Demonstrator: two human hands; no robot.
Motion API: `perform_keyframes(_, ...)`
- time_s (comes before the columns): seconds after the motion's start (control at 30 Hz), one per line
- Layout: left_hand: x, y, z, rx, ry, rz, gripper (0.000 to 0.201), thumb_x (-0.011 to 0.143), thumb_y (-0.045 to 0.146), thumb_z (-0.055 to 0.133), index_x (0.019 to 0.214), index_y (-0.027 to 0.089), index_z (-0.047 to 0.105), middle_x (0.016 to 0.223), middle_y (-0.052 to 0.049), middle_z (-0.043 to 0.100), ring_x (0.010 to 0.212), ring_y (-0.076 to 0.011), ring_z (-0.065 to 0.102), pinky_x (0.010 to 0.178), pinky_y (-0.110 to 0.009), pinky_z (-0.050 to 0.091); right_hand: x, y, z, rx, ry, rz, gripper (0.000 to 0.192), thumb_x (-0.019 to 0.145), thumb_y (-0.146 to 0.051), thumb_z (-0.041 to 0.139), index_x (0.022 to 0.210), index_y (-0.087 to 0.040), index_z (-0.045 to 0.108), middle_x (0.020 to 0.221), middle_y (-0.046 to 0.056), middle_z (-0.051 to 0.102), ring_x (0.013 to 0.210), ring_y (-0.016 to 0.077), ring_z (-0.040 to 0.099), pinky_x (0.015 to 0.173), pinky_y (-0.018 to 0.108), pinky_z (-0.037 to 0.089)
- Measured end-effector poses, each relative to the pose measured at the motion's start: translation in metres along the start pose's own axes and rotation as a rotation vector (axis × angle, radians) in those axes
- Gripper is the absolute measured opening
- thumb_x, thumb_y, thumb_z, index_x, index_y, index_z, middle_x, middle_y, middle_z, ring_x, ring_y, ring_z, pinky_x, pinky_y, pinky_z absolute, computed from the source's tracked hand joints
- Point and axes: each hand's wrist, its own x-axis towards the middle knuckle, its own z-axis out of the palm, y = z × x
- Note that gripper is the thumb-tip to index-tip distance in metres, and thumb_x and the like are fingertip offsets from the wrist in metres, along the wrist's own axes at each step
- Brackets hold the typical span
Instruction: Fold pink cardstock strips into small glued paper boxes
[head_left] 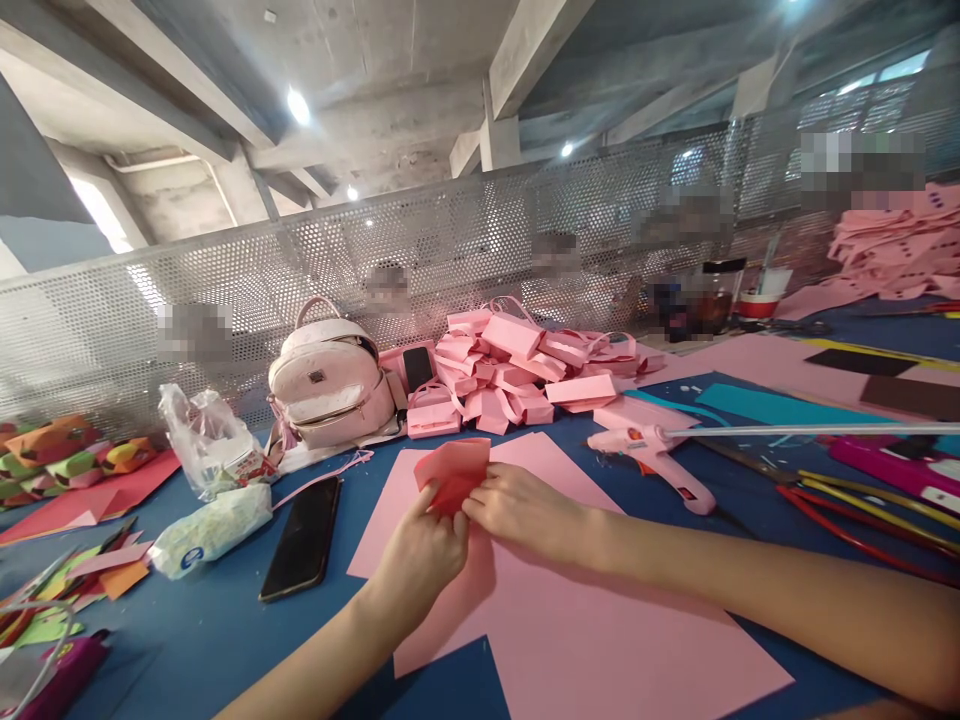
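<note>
Blue bench [225,620] under concrete beams. At centre, left hand [420,560] and right hand [525,512] pinch a pink card [454,470], fingers clenched on its lower edge, apparently mid-fold. Pressing the crease seems next. Glue gun [660,458] lies at 2 o'clock.

Phone [303,537] lay left of the paper sheet [570,620], glue gun [654,457] to its right — backpack [330,385] and folded boxes [517,375] sat behind, against the mesh fence [225,290].

Open pink sheet [570,620] up front, but phone [304,537] crowds left, glue gun [660,458] right, folded pink pile [517,380] behind.
</note>
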Motion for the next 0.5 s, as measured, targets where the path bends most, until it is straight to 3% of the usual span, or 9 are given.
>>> perform_keyframes(0.27, 0.004, -0.012, -0.003, -0.091, -0.009, -0.043, 0.027, 0.073, -0.007, 0.050, 0.074, 0.015, 0.066, 0.067, -0.004, 0.066, 0.061, -0.0210, 0.063, 0.100, -0.046, 0.039, 0.011, -0.008, -0.009, -0.026, -0.021, 0.067, 0.036, 0.086, 0.004, 0.039, 0.085, -0.014, 0.069, 0.087, 0.006, 0.074, 0.081, 0.0187, 0.063, 0.077, 0.031, 0.045)
perform_keyframes(0.4, 0.005, -0.020, 0.001, -0.150, -0.061, -0.058, 0.022, 0.079, -0.001, 0.054, 0.077, 0.016, 0.068, 0.072, -0.005, 0.069, 0.076, -0.0240, 0.065, 0.097, -0.044, 0.040, 0.016, -0.009, -0.023, -0.090, -0.127, 0.101, 0.028, 0.081, 0.004, 0.045, 0.074, -0.013, 0.065, 0.069, 0.004, 0.069, 0.064, 0.0165, 0.058, 0.069, 0.031, 0.037)
perform_keyframes(0.5, 0.006, -0.026, 0.002, -0.234, -0.080, -0.145, 0.017, 0.081, 0.005, 0.058, 0.078, 0.018, 0.069, 0.081, -0.008, 0.071, 0.082, -0.0249, 0.065, 0.088, -0.040, 0.043, 0.018, -0.008, -0.028, -0.124, -0.117, 0.137, 0.022, 0.080, 0.002, 0.049, 0.074, -0.014, 0.064, 0.066, 0.004, 0.067, 0.061, 0.0164, 0.054, 0.063, 0.029, 0.031)
